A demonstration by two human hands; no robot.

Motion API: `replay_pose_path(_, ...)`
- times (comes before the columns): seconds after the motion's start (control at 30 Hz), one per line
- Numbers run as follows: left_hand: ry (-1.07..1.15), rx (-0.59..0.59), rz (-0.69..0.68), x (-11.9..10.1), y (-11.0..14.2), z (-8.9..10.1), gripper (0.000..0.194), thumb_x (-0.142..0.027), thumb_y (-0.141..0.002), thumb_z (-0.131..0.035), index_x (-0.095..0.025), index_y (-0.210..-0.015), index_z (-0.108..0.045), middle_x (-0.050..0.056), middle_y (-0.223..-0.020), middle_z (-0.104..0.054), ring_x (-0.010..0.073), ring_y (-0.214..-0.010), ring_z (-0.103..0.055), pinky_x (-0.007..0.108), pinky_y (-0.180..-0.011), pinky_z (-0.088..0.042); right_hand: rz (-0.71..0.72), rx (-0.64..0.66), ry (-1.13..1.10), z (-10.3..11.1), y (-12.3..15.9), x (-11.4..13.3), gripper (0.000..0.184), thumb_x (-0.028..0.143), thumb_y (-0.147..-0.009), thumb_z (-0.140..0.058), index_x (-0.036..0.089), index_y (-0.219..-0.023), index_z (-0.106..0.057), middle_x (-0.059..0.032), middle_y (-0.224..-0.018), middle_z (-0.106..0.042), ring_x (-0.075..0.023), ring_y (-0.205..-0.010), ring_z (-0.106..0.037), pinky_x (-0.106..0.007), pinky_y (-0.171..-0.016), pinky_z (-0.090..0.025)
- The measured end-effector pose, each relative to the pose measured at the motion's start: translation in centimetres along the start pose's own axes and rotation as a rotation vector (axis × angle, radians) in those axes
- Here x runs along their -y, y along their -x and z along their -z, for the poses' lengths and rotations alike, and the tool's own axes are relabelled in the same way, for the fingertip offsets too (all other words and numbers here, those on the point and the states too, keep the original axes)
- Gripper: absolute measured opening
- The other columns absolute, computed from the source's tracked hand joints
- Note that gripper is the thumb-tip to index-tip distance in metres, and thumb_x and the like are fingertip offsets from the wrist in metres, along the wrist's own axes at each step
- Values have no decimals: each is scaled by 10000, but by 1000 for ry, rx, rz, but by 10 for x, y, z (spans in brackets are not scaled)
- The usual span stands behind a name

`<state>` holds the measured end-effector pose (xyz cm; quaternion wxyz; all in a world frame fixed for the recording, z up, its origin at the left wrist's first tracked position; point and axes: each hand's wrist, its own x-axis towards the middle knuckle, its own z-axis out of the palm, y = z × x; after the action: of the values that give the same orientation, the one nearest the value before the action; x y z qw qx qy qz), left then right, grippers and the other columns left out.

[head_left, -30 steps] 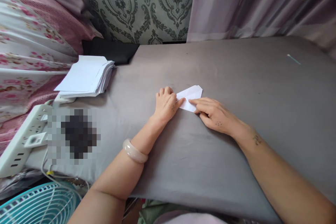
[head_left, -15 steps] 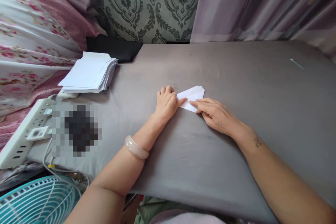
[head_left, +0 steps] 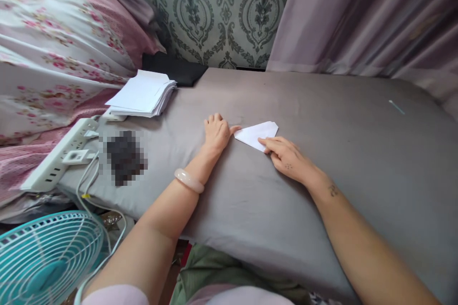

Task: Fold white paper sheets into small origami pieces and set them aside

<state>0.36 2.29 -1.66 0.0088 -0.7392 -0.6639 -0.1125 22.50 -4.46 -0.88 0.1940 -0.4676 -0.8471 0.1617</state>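
Observation:
A small folded white paper (head_left: 258, 133) lies on the grey cloth-covered surface (head_left: 322, 119) in the middle. My left hand (head_left: 216, 132) rests just left of it, fingers curled under and the thumb stretched out to the paper's pointed left tip. My right hand (head_left: 284, 155) lies at the paper's near right edge, its fingers held together and pressing flat on that edge. A pale bangle (head_left: 189, 181) sits on my left wrist.
A stack of white sheets (head_left: 143, 94) lies at the far left of the surface. A white power strip (head_left: 57, 155) with cables and a blurred dark object (head_left: 123, 156) sit at the left edge. A teal fan (head_left: 46, 252) stands below. A thin stick (head_left: 396, 107) lies far right.
The view has tilted and shifted, so everything sits a little further left and lower. My left hand has slid slightly left, leaving only its thumb at the paper's tip; the right hand still presses the near edge.

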Motion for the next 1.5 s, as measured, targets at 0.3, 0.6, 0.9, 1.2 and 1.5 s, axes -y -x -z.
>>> replay_pose_path(0.3, 152, -203, -149, 2, 20, 24, 313, -345, -988, -367, -163, -940, -616, 91, -950, -642, 197, -890, -563, 311, -827, -403, -112, -3, 252, -8, 4, 39, 349, 6, -823, -364, 136, -1030, -613, -121, -1028, -686, -246, -1041, -572, -344, -902, -440)
replay_pose_path(0.6, 114, 218, -538, -47, 61, 32, 271, -77, -861, -420, -121, -1054, -606, 124, -1054, -660, 217, -1082, -600, 336, -983, -447, -169, 15, 445, -14, 9, 61, 375, 47, -854, -386, 100, -1177, -569, -153, -1170, -646, -270, -1059, -560, -349, -900, -431)
replay_pose_path(0.9, 22, 248, -461, -56, 63, 26, 308, -78, -872, -412, -62, -1143, -557, 196, -1241, -597, 243, -1228, -542, 337, -1015, -449, -84, 19, 415, -7, 12, 51, 374, 129, -889, -377, 86, -1191, -594, -130, -1209, -645, -268, -1032, -555, -371, -920, -429)
replay_pose_path(1.2, -33, 240, -351, -62, 70, 25, 433, -161, -917, -401, -15, -1318, -480, 237, -1433, -454, 307, -1345, -430, 421, -1097, -351, -17, 2, 463, -11, 18, 47, 448, 234, -946, -353, 70, -1302, -570, -149, -1374, -554, -280, -1180, -515, -406, -992, -414)
replay_pose_path(1.5, -15, 209, -276, -54, 62, 18, 471, -186, -912, -386, -12, -1340, -475, 232, -1434, -458, 296, -1383, -376, 443, -1126, -284, -22, -24, 472, -17, 18, 46, 480, 251, -944, -356, 19, -1314, -557, -174, -1389, -538, -299, -1186, -509, -419, -1007, -410)
